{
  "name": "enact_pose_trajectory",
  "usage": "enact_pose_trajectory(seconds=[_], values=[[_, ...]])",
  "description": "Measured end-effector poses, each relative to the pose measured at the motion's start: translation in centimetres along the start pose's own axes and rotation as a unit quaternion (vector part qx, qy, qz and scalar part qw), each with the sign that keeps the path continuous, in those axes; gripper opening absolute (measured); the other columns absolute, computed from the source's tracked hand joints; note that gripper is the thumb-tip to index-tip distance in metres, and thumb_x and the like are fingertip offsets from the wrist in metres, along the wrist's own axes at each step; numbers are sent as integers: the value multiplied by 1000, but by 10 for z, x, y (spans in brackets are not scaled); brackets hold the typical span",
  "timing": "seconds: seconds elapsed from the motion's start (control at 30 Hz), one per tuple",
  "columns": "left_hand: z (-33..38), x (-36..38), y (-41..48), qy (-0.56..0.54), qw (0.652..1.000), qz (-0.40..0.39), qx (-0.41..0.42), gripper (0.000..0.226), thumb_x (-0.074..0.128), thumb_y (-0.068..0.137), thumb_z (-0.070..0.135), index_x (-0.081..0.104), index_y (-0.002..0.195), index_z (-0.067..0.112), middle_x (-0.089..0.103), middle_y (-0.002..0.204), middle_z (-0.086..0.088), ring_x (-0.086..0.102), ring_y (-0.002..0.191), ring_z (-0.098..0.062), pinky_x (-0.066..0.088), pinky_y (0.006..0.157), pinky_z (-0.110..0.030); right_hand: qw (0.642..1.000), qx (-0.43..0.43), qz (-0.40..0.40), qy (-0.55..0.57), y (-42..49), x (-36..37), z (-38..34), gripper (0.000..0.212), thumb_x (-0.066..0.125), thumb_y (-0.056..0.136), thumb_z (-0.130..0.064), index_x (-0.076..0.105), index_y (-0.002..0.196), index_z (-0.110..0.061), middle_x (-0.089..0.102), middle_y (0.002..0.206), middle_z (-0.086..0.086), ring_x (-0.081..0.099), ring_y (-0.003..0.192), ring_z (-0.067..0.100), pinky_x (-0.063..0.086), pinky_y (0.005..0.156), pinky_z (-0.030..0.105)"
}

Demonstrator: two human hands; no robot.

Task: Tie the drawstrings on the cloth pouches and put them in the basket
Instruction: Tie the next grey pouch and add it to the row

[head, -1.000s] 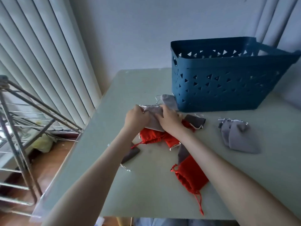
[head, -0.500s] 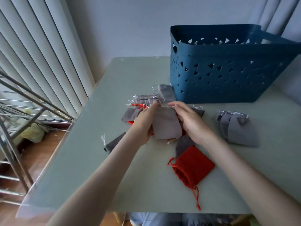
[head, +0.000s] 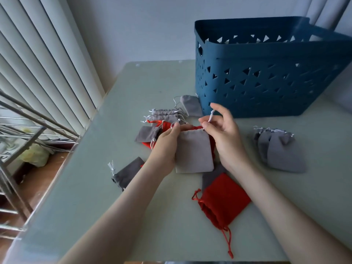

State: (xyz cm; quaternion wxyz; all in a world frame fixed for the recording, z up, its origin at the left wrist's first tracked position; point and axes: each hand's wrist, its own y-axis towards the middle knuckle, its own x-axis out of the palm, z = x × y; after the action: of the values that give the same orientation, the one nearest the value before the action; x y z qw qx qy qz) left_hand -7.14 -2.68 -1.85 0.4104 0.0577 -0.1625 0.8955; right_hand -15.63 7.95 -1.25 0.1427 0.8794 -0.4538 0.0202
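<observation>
Two hands on one light grey pouch [head: 194, 151], held just in front of the blue basket [head: 266, 77], near its front-left corner. L hand [head: 167, 147] grips the pouch's left edge, fingers curled behind, thumb clamped on the top hem. R hand [head: 224, 138] pinches the white drawstring [head: 211, 116] btwn thumb & forefinger at the pouch's top-right corner. The cord end pokes up toward the basket wall, and the other fingers are fanned loose. The pouch mouth looks flat, no knot visible. Basket stands upright on the pale green surface [head: 133, 216]; can't tell what's inside it from this angle. One small grey pouch [head: 190, 104] lies touching the basket's front-left corner. Left of that corner is a stack of grey pouches [head: 165, 115] w/ gathered tops, on an orange-red pouch [head: 167, 124]. In front of the basket's right half, a grey pair [head: 280, 149] lies overlapped, white cords at the top. Further out from the basket, toward the person, lies a red pouch [head: 222, 201], its cord trailing. Well left of it lies a dark grey pouch [head: 127, 172], cinched, w/ a white cord tuft.
</observation>
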Motion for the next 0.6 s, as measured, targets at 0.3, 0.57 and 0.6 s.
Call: enact_pose_trajectory(seconds=[0.3, 0.57, 0.6], values=[[0, -7, -2, -83, 994, -65, 30, 32, 44, 99, 32, 65, 89, 10, 67, 90, -9, 64, 80, -17, 53, 71, -25, 982, 126, -15, 137, 5, -5, 5, 24, 49, 93, -1, 56, 116, -7, 67, 96, 6, 63, 89, 11, 49, 87, 23], [18, -9, -4, -126, 983, -125, -43, 57, 21, 99, 52, 60, 89, 11, 71, 85, -5, 68, 81, -15, 51, 77, -28, 984, 112, 16, 138, 4, -8, 2, 16, 51, 94, -6, 57, 79, -9, 61, 65, 0, 58, 63, 12, 49, 64, 21], [17, -9, -4, -124, 985, -117, -37, 53, 24, 100, 48, 60, 86, 11, 70, 86, -5, 67, 82, -15, 50, 80, -28, 982, 117, 11, 146, 4, -7, 1, 15, 51, 94, -7, 57, 80, -9, 61, 65, 0, 58, 63, 12, 49, 64, 21]])
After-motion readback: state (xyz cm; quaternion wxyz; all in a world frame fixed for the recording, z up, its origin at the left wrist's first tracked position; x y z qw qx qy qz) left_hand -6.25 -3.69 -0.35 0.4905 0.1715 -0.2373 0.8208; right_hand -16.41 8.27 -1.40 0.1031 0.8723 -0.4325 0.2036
